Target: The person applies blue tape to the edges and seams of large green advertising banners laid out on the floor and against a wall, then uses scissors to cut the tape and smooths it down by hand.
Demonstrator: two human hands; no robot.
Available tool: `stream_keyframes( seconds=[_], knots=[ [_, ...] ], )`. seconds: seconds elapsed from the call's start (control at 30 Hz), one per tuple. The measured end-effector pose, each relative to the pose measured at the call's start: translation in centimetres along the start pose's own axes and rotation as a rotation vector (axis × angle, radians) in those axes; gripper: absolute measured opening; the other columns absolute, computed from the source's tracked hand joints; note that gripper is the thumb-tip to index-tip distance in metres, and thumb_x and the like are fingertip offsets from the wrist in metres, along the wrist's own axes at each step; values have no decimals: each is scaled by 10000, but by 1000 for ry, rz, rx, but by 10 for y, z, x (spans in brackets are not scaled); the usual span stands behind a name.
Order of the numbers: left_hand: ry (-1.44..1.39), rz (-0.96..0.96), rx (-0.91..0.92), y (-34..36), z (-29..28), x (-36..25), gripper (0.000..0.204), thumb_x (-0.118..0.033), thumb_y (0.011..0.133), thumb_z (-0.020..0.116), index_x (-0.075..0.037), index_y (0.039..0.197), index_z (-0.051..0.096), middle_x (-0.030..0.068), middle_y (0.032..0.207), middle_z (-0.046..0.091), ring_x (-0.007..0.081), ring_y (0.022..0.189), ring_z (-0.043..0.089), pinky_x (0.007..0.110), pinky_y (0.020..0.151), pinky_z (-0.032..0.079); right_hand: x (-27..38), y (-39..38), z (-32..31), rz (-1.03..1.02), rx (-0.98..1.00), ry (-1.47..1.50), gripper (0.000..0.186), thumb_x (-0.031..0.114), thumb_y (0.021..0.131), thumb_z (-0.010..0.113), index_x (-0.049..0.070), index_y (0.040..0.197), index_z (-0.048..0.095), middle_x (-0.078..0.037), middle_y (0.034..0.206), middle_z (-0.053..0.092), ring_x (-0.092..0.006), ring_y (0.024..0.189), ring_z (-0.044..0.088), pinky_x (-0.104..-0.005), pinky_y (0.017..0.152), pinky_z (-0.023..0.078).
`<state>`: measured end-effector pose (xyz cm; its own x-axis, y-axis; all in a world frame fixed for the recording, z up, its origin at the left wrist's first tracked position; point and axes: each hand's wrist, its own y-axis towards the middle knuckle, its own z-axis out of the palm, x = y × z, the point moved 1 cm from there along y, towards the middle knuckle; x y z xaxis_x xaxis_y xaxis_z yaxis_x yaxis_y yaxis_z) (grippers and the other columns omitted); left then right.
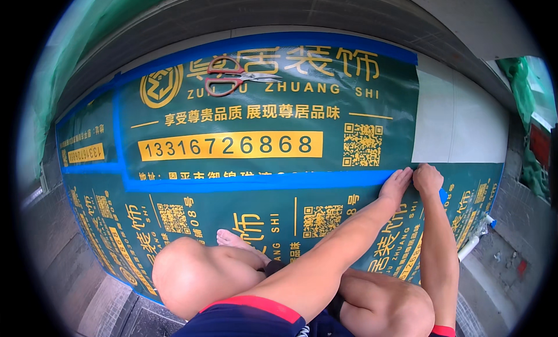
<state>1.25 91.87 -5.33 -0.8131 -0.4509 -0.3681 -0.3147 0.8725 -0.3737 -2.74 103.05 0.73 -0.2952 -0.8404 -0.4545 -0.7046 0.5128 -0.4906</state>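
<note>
A long strip of blue tape [267,181] runs along the seam between two dark green printed sheets. My left hand [397,183] lies over the strip near its right end, fingers stretched out and pressed down. Right beside it, my right hand [428,179] is closed at the end of the strip, by the lower corner of a white panel [459,119]; its fingertips are mostly hidden. A blue piece [443,196], perhaps part of a tape roll, shows behind my right wrist. Scissors [226,81] with dull red handles lie partly spread on the upper green sheet [261,119].
More blue tape [121,128] borders the sheets on the left and far side. My bare foot [232,238] rests on the lower sheet. A white tube-like roll [468,247] lies at the right edge. Green netting [75,64] hangs at the far left.
</note>
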Motion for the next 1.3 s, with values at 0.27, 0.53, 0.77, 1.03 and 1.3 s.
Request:
stream_keyframes(
  seconds=[0.27,0.53,0.77,1.03,1.3],
  knots=[
    [-35,69,11,-7,-6,0,1205,-757,790,627,-39,1618,127,127,1708,0,281,1574,-61,418,1265,-21,-236,-119,97,435,145,159,306,319,968,513,121,1122,687,-225,1083,713,-423,1034,671,-529,899,514],
    [-161,335,-257,-41,27,58,1074,-701,862,565,4,1588,207,150,1692,111,264,1575,27,402,1283,29,-94,-192,58,237,235,1198,215,267,1022,569,60,1027,630,-29,746,571,-113,699,503,-293,655,444],
    [-187,295,-142,-236,28,174,932,-675,932,433,-21,1576,272,123,1667,235,275,1553,183,427,1258,168,-32,-206,6,-127,467,1500,145,187,1021,595,46,993,617,30,903,557,-67,827,487,-234,745,417],
    [-11,-338,176,-488,52,246,955,-684,922,514,-25,1572,281,179,1651,251,350,1541,195,453,1252,166,-6,-171,-49,-434,504,1275,158,190,1006,610,43,948,601,21,802,529,-73,723,458,-254,633,394],
    [-71,-1007,1307,-643,19,305,693,-577,938,569,-114,1453,542,145,1482,531,344,1326,536,426,1108,434,4,-149,-47,-658,468,1274,387,301,931,703,63,1213,586,-186,1199,634,-365,1097,631,-412,922,512]
  ],
)
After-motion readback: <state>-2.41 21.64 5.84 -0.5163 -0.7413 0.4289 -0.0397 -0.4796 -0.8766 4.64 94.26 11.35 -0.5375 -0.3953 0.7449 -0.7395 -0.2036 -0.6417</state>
